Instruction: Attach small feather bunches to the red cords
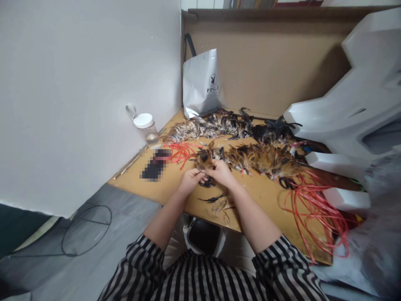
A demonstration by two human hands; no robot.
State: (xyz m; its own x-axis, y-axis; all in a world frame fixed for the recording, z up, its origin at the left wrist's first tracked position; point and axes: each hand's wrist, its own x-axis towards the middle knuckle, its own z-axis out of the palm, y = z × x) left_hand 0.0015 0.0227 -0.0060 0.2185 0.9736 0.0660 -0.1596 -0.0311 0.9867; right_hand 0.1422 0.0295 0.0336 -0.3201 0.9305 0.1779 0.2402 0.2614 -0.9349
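Note:
Both my hands meet over the wooden table [175, 188], fingers pinched at the base of a small brown feather bunch [203, 159]. My left hand [190, 180] is closed on its lower end. From the other side my right hand [221, 172] grips the same bunch, and its fingertips are partly hidden. Some dark feathers [207, 182] lie just beneath the hands. Beyond my right hand is a row of brown feather bunches [263, 159]. Loose feathers [222, 205] lie nearer the table's front edge.
Behind are more feathers [213, 125] and a silver bag [202, 83]. Red plastic strings [180, 152] lie left, with more red strings [313, 209] and black scissors [287, 182] right. A clear jar [148, 129] stands by the white panel [94, 83]. White foam pieces [347, 202] border the right.

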